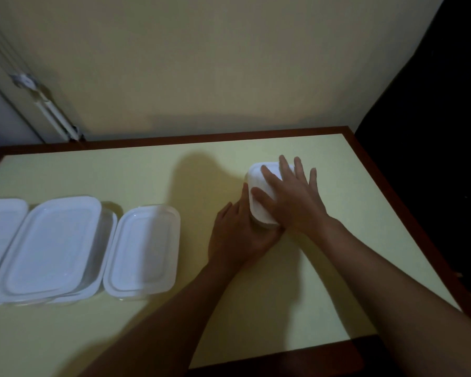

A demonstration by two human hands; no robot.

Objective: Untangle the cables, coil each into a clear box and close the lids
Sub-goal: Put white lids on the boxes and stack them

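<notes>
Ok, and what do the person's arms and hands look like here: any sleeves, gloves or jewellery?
Nothing worn that shows. The left hand and right hand are bare, with no gloves, and I see no rings. The left forearm and right forearm are bare down to the frame's edge: no sleeve, watch or bracelet in view. Dim light could hide a thin band.

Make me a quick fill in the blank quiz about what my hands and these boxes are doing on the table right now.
1. The right hand lies flat on the white ____ of the small box.
2. The left hand holds the same box at its side while it rests on the ____.
3. The other lidded boxes sit to the ____ of both hands.

Missing words: lid; table; left.
</notes>
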